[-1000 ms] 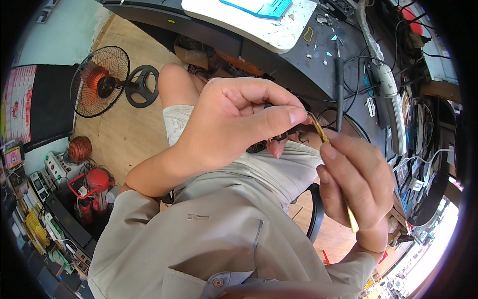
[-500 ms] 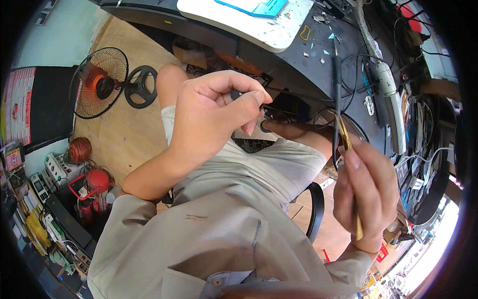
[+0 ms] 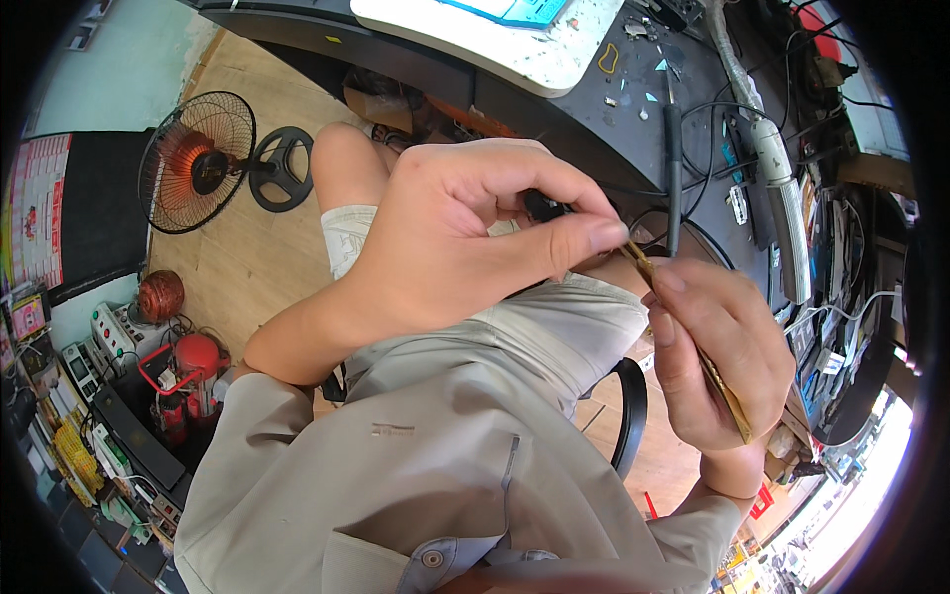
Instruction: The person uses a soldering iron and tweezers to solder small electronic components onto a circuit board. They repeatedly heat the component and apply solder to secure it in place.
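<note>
My left hand (image 3: 485, 228) is raised over my lap, thumb and forefinger pinched at their tips. What they hold is hidden or too small to make out; a dark patch shows in the gap behind the fingers. Gold-coloured tweezers (image 3: 719, 381) lie in my right hand (image 3: 727, 346), gripped between thumb and fingers. Their points reach up and left to the left thumb and fingertip, where they meet or nearly meet.
Ahead stands a dark desk (image 3: 594, 129) with a white board (image 3: 475, 45), scattered bits and a black pen-like tool (image 3: 673, 168) with cables. A fan (image 3: 203, 163) stands on the floor at left. Red-and-black equipment (image 3: 198, 371) sits at lower left.
My left hand has moved right, still pinched. The tweezers in my right hand have tilted and swung left, so their points now come to the left fingertips; before, they stood apart.
</note>
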`<action>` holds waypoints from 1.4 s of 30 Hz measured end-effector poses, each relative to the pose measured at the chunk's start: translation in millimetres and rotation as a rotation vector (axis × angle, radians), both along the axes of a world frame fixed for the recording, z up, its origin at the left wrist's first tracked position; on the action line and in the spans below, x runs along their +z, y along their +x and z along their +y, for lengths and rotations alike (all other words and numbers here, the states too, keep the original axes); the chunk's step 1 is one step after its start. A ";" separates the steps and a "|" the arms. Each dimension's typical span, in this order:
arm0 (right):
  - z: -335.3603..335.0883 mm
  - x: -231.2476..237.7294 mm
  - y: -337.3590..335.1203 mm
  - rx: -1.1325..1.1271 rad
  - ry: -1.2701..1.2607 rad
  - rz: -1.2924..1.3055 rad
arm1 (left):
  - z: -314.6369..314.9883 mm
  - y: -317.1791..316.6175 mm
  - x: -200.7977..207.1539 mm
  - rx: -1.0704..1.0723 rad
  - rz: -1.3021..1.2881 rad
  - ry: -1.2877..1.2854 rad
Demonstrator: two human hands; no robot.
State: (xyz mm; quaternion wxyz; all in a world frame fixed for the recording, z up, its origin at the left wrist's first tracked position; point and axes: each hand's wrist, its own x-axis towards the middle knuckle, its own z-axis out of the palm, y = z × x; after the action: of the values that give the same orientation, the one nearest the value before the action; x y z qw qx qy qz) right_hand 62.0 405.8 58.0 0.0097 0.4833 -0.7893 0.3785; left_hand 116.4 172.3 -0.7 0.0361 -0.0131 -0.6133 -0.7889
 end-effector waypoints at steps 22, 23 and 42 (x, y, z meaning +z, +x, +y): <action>-5.8 -11.3 -31.8 -0.380 -0.165 -0.623 | -44.6 3.4 -38.1 0.222 0.109 -0.181; -10.1 -13.5 -40.1 -0.362 -0.164 -0.611 | -48.6 1.2 -37.2 0.158 0.166 -0.213; -77.1 -29.0 -141.4 -0.044 0.039 -0.323 | -79.9 -61.4 -59.4 0.406 0.818 -1.036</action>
State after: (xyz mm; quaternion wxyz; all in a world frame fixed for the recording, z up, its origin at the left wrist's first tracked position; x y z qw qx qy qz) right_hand -79.5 328.6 28.9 -0.1184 0.3987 -0.7983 0.4355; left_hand 55.0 92.4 -60.1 0.4006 -0.2103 -0.8386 -0.3033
